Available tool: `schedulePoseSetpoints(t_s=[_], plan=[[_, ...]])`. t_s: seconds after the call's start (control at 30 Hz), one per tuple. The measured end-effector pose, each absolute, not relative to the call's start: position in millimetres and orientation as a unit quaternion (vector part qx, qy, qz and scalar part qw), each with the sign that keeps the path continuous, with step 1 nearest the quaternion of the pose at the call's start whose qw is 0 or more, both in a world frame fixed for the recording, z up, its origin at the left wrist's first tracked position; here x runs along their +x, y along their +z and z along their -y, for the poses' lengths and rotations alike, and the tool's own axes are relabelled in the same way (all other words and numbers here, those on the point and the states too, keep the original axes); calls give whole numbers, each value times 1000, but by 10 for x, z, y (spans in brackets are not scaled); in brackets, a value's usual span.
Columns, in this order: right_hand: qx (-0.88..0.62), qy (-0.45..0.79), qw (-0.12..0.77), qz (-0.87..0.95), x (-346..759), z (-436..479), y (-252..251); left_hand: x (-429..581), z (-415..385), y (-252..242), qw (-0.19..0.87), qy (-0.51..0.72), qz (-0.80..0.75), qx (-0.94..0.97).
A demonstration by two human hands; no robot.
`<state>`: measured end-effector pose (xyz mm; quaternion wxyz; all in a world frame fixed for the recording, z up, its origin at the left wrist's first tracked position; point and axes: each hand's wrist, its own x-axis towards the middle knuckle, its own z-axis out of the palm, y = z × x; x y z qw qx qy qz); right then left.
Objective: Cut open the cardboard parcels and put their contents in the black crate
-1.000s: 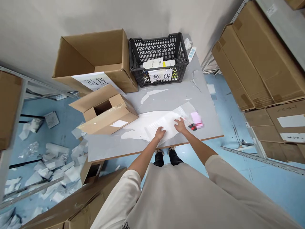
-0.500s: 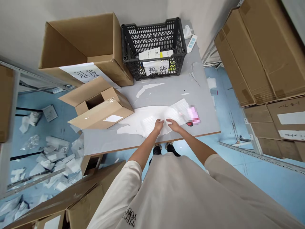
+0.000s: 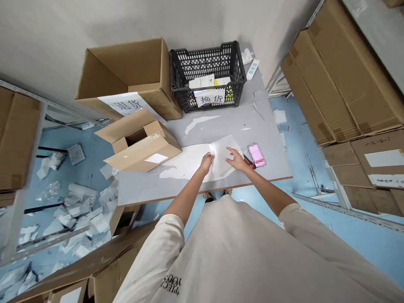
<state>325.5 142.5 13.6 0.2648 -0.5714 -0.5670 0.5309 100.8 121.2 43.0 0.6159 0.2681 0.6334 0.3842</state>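
Head-worn view, forward and down

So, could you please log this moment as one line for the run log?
left hand: holds white paper sheet | right hand: open, over sheet | nearby: blurred pink item

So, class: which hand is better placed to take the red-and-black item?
Right, probably: the right hand is beside the red-and-black item, while the left hand sits farther away on the white sheet.

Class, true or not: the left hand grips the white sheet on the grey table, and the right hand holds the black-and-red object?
No: the right hand is not holding the black-and-red object; it rests on the white sheet beside it, as the head view shows.
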Motion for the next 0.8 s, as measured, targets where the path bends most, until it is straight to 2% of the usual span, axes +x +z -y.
schedulePoseSetpoints(t_s=[0.13,0.33,0.4,0.5,0.6,0.7,0.8], plan=[[-522,578,293,555,3060,-1506,391,943,-1307,768,644,418,-573,287],[-488,613,328,527,2738,-1606,604,846,-1310,971,606,420,-591,327],[-496,594,308,554,2706,-1639,657,797,-1282,1018,540,412,-631,375],[-522,496,262,642,2726,-1674,762,707,-1212,1157,359,393,-692,487],[-507,381,230,738,2759,-1689,907,632,-1157,1354,231,304,-661,646],[-466,358,247,770,2738,-1695,1075,603,-1158,1506,243,198,-635,706],[-433,398,301,751,2675,-1702,1226,597,-1166,1572,299,234,-667,641]])
